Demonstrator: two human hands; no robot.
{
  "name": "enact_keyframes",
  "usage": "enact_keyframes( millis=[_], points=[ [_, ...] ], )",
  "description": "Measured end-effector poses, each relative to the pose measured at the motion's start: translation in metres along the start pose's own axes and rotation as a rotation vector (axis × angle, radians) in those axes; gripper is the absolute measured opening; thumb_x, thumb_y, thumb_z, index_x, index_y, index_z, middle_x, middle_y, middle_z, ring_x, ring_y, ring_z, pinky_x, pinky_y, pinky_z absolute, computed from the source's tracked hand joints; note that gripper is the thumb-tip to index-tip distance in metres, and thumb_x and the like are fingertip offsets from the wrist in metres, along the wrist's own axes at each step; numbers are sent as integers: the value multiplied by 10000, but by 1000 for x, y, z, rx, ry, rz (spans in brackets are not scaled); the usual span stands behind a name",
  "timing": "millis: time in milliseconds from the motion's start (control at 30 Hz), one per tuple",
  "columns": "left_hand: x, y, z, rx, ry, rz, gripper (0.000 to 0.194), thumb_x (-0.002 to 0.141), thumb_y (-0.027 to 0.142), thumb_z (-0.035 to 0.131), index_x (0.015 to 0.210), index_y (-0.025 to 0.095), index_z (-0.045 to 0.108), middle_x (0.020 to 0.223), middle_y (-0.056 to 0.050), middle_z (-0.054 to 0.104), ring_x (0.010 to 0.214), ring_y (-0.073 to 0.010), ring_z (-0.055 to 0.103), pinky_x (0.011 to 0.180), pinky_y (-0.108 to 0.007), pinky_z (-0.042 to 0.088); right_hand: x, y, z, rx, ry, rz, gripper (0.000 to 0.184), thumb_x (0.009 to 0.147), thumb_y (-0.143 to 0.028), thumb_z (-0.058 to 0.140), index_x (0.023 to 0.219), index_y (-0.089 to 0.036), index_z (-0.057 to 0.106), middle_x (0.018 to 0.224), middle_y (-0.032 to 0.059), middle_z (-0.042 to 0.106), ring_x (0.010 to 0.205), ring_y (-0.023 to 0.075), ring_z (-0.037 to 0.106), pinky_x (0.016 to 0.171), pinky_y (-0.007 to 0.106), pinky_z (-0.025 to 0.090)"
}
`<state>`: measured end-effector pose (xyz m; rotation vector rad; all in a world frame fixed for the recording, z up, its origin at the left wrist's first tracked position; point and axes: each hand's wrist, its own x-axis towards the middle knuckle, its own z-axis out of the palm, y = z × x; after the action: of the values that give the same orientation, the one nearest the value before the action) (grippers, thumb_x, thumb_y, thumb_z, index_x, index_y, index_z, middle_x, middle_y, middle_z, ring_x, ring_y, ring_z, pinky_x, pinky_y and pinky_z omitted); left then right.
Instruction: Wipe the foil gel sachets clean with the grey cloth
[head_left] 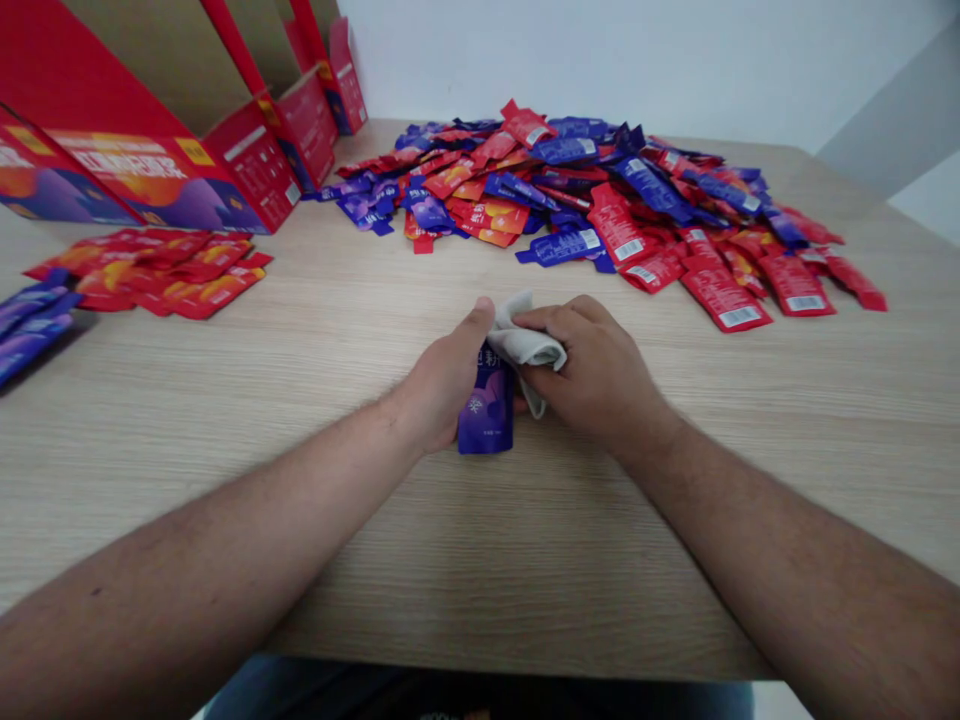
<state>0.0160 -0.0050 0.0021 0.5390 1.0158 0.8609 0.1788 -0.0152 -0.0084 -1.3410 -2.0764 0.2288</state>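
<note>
Purple sachet [486, 415] is held just above the middle of the wooden table [480, 560], its glossy printed face turned up and its near end left bare. Its far end is gripped by the left hand [442, 375], thumb pressed down, and is covered by a grey cloth [529, 345], which is pinched narrowly under the right hand [592, 370]. Far off, a heap of red and purple sachets [585, 190] is spread; red cartons [150, 165] are stood at far left.
</note>
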Motion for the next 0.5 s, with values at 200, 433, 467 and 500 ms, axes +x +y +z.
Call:
enact_keyframes(
  millis=[200,433,467,500],
  points=[
    [-5,17,-11,-90,-76,-64,495,1002,630,521,959,171,700,724,-62,685,555,-176,649,468,-278,520,9,2,-3,103,34,141,137,876,-235,718,994,-240,787,1012,47,815,955,275,705,874,424,532],
    [-2,17,-13,-91,-47,56,559,879,729,677,980,179,679,723,-22,649,502,-111,545,433,-221,444,8,-1,-2,229,35,162,79,863,-292,710,887,-250,773,888,21,800,810,231,710,753,365,526],
    [-2,16,-13,-63,-21,99,548,860,726,709,935,186,662,681,2,611,486,-99,518,429,-210,427,8,-1,-3,241,29,165,81,860,-303,708,873,-250,768,872,21,795,799,231,708,750,366,528],
    [-1,16,-13,-38,-2,139,548,841,730,731,887,192,641,640,24,567,473,-91,495,425,-203,413,8,-1,-3,255,28,176,83,852,-310,709,870,-250,764,868,21,793,798,233,709,755,371,532]
  ],
)
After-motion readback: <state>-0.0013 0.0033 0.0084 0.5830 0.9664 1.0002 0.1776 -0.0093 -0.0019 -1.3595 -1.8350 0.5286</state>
